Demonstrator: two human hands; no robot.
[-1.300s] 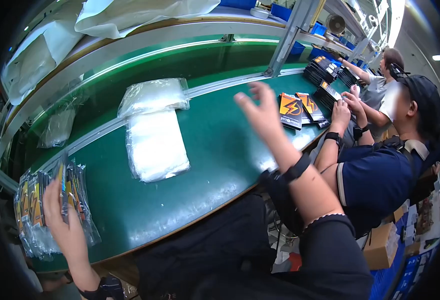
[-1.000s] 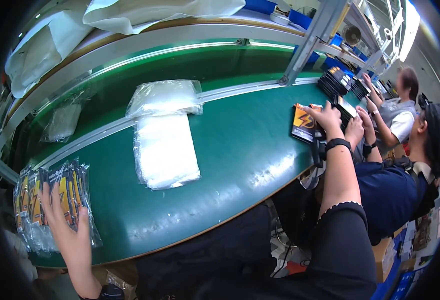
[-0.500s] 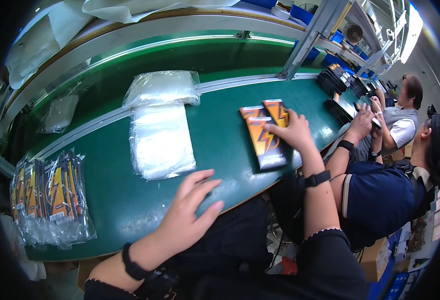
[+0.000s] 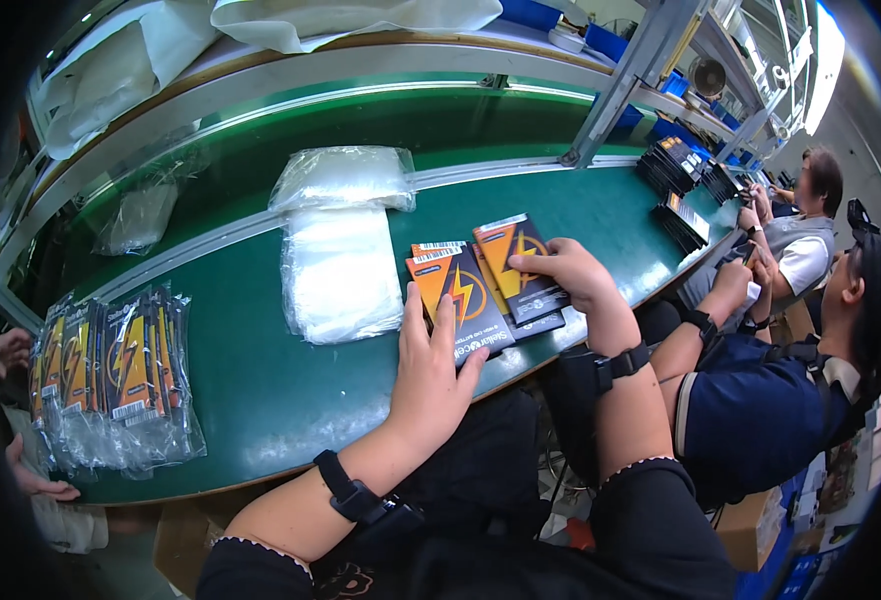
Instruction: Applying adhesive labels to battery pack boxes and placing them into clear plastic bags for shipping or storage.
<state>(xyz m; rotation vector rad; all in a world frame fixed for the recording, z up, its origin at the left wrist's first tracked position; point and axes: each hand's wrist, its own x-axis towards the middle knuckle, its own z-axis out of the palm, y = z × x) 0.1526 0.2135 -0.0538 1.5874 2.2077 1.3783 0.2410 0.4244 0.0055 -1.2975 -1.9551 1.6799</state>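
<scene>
Resting under both hands (image 4: 430, 375): black-orange lightning-bolt boxes (image 4: 490, 280).

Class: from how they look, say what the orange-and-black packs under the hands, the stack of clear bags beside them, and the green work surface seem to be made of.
Orange-and-black packs: probably printed card or glossy film; flat, crisp edges, slight sheen. Stack of clear bags: thin plastic film, translucent, wrinkled, milky where layered. Green work surface: smooth rubbery or vinyl belt, apparently; it gives soft glare reflections.

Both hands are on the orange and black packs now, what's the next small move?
Probably lift the front pack with the left hand toward the clear bags: it lies flat under that hand, while the right hand pins the others.
</scene>
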